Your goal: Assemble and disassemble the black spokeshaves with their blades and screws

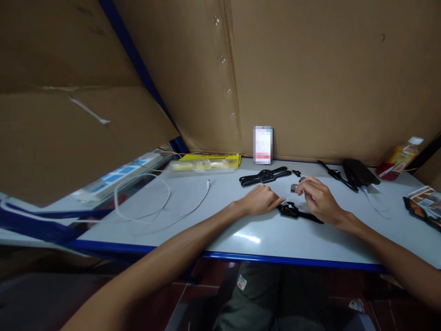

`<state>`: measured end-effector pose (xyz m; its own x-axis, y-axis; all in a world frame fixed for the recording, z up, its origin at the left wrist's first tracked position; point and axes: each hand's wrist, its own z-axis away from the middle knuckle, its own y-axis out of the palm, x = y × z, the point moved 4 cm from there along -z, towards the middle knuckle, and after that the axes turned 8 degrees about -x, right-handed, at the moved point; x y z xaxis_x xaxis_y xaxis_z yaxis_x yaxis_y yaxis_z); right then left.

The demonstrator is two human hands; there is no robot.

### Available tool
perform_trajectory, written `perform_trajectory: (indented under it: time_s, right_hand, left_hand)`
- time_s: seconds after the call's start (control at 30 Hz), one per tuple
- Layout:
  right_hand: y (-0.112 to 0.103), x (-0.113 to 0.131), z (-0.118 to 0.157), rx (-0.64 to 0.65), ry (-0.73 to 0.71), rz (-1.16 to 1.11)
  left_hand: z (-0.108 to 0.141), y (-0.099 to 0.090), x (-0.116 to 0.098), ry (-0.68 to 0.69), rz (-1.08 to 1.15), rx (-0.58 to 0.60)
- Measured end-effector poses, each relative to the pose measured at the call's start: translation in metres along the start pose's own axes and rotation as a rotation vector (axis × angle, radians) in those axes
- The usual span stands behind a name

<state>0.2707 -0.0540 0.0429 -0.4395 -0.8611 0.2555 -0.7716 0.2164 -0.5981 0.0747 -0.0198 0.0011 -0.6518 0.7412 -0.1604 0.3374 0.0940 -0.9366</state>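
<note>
Along the near side of my view runs the blue edge [292, 261] of the white table [213, 232]. Beyond it lies a black two-handled tool [289, 209], right of centre, its right handle reaching under the right wrist. I see the left hand [263, 201] curled closed over the tool's left end. The right hand [317, 195] is partly closed above, fingertips drawn together beside a small grey metal piece [294, 188] (whether they grip it, I can't tell). Farther off lie more black tools [266, 175], then an upright phone [262, 145] at the cardboard wall [327, 82].
</note>
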Motion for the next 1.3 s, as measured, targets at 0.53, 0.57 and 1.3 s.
perform_trajectory:
  time_s: [0.53, 0.57, 1.3]
  right_hand:
    - [0.016, 0.024, 0.006, 0.165, -0.075, 0.017]
    - [0.016, 0.022, 0.006, 0.156, -0.071, 0.030]
    - [0.019, 0.016, 0.006, 0.180, -0.028, 0.042]
  left_hand:
    - [0.000, -0.003, -0.002, 0.011, 0.016, -0.016]
    - [0.000, -0.002, -0.002, 0.010, 0.016, -0.015]
    - [-0.001, -0.003, -0.003, 0.005, -0.015, 0.003]
